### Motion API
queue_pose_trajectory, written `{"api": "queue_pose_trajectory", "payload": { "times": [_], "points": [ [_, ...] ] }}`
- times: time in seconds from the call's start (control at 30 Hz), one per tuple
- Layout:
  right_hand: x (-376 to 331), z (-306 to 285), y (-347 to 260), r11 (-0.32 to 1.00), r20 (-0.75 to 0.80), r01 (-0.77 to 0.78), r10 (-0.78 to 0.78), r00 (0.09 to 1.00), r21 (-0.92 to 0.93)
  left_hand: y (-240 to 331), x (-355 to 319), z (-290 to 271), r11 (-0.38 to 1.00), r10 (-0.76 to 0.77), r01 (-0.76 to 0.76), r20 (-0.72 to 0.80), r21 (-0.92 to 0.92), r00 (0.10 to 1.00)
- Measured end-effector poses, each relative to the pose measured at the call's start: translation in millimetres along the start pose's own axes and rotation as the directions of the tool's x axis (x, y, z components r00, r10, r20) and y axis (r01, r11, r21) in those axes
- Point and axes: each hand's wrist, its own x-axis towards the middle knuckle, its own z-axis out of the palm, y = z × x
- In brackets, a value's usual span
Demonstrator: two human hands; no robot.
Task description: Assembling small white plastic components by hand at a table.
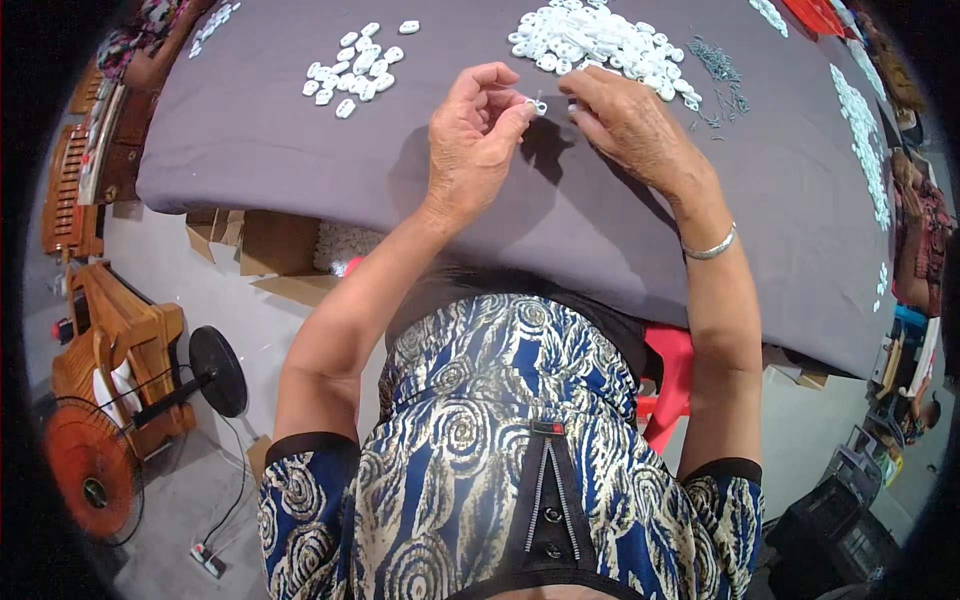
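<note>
Above the near part of the table, my left hand (470,140) pinches a small white plastic piece (540,108) with a hole between thumb and forefinger. A thin, pale sliver stands up from that piece, too small to name. Just right of it, a short gap away, my right hand (635,125) has its fingers curled towards the thumb; whatever they hold, if anything, is hidden. Beyond the right hand lies a big heap of white oval plastic pieces (590,38). A small pile of thin grey screws or pins (716,62) is scattered to its right.
The table wears a grey cloth (270,150). A smaller group of white pieces (350,66) lies at the left, and a long row (860,130) along the right edge. An opened cardboard box (285,245) sits under the front edge. A fan (90,475) stands at the lower left.
</note>
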Motion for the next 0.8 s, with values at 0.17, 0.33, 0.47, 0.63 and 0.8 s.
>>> {"api": "queue_pose_trajectory", "payload": {
  "times": [0.17, 0.33, 0.47, 0.63, 0.8],
  "points": [
    [0.2, -6.4, 1.0, 0.984, 0.011, -0.136, 0.136, 0.991, 0.115, 2.0, -1.2, -0.5, 1.000, -0.007, 0.007, -0.001, 0.019, 1.000],
    [0.0, -5.9, 1.4, 0.975, -0.014, -0.167, 0.171, 0.985, 0.144, 1.1, -2.8, 0.5, 0.999, -0.009, 0.008, 0.021, 0.034, 1.000],
    [1.7, -3.7, -2.1, 0.947, -0.022, -0.224, 0.235, 0.972, 0.230, -1.8, -3.1, 0.7, 0.999, 0.011, -0.012, 0.040, 0.040, 0.999],
    [7.0, -5.5, -7.1, 0.667, 0.082, -0.376, 0.428, 0.900, 0.643, -0.9, -5.7, 1.9, 0.996, -0.040, 0.032, 0.084, 0.088, 0.996],
    [6.4, -5.2, -9.9, 0.663, 0.095, -0.384, 0.428, 0.899, 0.643, -2.4, -5.3, 1.8, 0.996, -0.036, 0.028, 0.087, 0.090, 0.996]
  ]
}}
